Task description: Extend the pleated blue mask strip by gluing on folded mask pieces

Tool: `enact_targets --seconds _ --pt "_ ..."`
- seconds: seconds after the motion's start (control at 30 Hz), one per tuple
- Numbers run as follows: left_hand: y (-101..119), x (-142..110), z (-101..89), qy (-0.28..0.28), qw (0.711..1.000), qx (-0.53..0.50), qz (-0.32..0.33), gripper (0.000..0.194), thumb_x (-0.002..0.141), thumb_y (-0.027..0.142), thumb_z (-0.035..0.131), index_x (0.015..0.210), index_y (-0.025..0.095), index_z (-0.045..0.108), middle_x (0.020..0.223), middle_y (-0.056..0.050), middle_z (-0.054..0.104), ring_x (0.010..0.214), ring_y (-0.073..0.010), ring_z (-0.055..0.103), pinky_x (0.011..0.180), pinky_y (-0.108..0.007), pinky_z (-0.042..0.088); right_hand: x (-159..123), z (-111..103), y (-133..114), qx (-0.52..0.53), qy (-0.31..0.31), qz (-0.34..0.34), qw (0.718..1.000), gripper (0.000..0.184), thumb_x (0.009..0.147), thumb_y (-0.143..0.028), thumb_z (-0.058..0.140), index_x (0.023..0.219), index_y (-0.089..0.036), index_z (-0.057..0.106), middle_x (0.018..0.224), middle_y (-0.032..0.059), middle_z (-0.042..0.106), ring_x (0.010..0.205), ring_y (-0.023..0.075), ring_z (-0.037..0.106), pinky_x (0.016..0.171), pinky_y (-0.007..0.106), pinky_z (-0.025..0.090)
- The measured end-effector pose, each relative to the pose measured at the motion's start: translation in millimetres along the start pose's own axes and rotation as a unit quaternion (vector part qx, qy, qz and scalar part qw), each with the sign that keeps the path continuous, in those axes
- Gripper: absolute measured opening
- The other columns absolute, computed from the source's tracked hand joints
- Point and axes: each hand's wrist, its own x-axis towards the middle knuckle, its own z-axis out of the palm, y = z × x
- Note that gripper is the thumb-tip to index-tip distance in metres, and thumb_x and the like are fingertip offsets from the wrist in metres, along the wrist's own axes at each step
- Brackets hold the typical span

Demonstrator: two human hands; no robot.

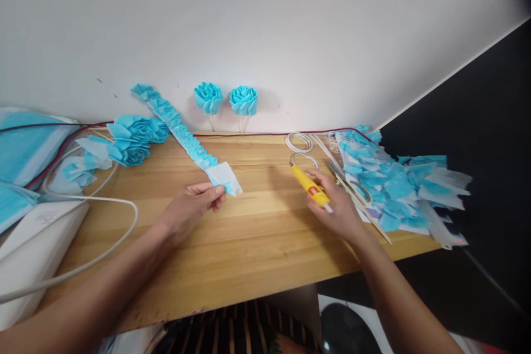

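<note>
My left hand (203, 197) pinches the near end of a long strip of pleated blue fabric (178, 126) between thumb and fingers. At that end lies a flat pale piece (226, 175); the strip's far end leans up against the wall. My right hand (337, 207) is closed around a yellow pen-shaped tool (307, 181) with a narrow dark tip, a red mark and a white back end. Its tip points up and to the left, apart from the strip. Whether it is a glue pen or a cutter, I cannot tell.
Two blue fabric roses (243, 100) on sticks stand against the wall. More roses (135, 138) lie left, near a white box (37, 249) with a white cable. Rolls of tape (298, 142), scissors (357, 191) and a heap of blue pieces (385, 182) sit right on the wooden table (249, 254).
</note>
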Motion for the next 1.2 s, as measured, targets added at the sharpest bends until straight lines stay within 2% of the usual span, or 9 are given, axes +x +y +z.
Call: enact_targets --seconds 0.07,0.13,0.2,0.3,0.43,0.63,1.0,1.13,1.2 --pt "0 0 -0.6 -0.007 1.0 0.019 0.004 0.037 0.069 0.053 0.079 0.063 0.017 0.07 0.063 -0.001 0.061 0.062 -0.0128 0.048 0.061 -0.027 0.038 -3 -4 -15 0.155 0.005 0.072 0.985 0.052 0.09 -0.032 0.055 0.141 -0.022 0.047 0.109 0.0101 0.07 0.089 0.0232 0.068 0.08 0.042 0.055" --pt "1 -2 -0.7 -0.011 0.999 0.047 0.008 0.038 0.07 0.054 0.077 0.061 0.018 0.07 0.061 -0.001 0.061 0.062 -0.0128 0.049 0.061 -0.026 0.038 -7 -3 -33 0.308 -0.043 0.108 0.944 0.053 0.093 -0.037 0.052 0.144 -0.023 0.045 0.099 0.0073 0.071 0.076 0.0185 0.066 0.071 0.035 0.054" --pt "3 -3 -0.7 -0.016 0.996 0.084 0.012 0.038 0.071 0.054 0.076 0.059 0.019 0.069 0.059 0.0 0.061 0.061 -0.0131 0.049 0.061 -0.026 0.038 -11 3 -49 0.409 -0.093 0.122 0.9 0.054 0.094 -0.039 0.052 0.145 -0.023 0.044 0.098 0.0072 0.07 0.073 0.0169 0.065 0.061 0.03 0.05" --pt "8 -6 -0.5 -0.028 0.991 0.132 0.022 0.036 0.071 0.052 0.075 0.055 0.02 0.069 0.057 0.0 0.061 0.061 -0.0139 0.051 0.062 -0.026 0.04 -16 16 -63 0.477 -0.123 0.138 0.859 0.058 0.093 -0.039 0.055 0.147 -0.023 0.043 0.094 0.0065 0.07 0.07 0.0155 0.062 0.056 0.027 0.043" --pt "11 -6 0.2 -0.047 0.985 0.161 0.027 0.034 0.068 0.048 0.074 0.051 0.02 0.068 0.057 -0.001 0.063 0.06 -0.0147 0.052 0.06 -0.026 0.041 -19 30 -66 0.521 -0.137 0.136 0.832 0.06 0.091 -0.04 0.057 0.147 -0.022 0.042 0.084 0.0028 0.068 0.063 0.0125 0.056 0.063 0.029 0.044" --pt "11 -7 1.3 -0.059 0.981 0.18 0.037 0.031 0.069 0.046 0.073 0.054 0.019 0.071 0.055 -0.001 0.061 0.058 -0.0141 0.05 0.058 -0.025 0.039 -20 34 -66 0.535 -0.165 0.13 0.818 0.058 0.091 -0.039 0.057 0.144 -0.019 0.045 0.079 0.0016 0.065 0.061 0.012 0.052 0.06 0.028 0.04" --pt "13 -8 2.6 -0.048 0.983 0.171 0.039 0.036 0.069 0.051 0.075 0.051 0.021 0.069 0.055 -0.004 0.062 0.058 -0.0167 0.05 0.057 -0.028 0.039 -17 30 -74 0.514 -0.168 0.136 0.83 0.051 0.09 -0.043 0.055 0.134 -0.019 0.055 0.07 -0.0014 0.058 0.056 0.0108 0.046 0.056 0.027 0.038" --pt "12 -8 1.4 -0.044 0.984 0.167 0.032 0.04 0.069 0.055 0.074 0.051 0.02 0.069 0.056 -0.004 0.061 0.06 -0.0167 0.05 0.059 -0.028 0.038 -17 30 -74 0.481 -0.17 0.14 0.849 0.054 0.09 -0.041 0.054 0.139 -0.018 0.051 0.068 -0.0023 0.057 0.055 0.0106 0.046 0.055 0.026 0.04" --pt "11 -9 0.9 -0.048 0.986 0.157 0.026 0.043 0.069 0.059 0.073 0.052 0.019 0.068 0.057 -0.003 0.06 0.061 -0.0166 0.05 0.06 -0.028 0.036 -19 29 -73 0.444 -0.157 0.12 0.874 0.057 0.09 -0.038 0.054 0.143 -0.02 0.046 0.068 -0.0025 0.057 0.055 0.011 0.048 0.054 0.025 0.042"
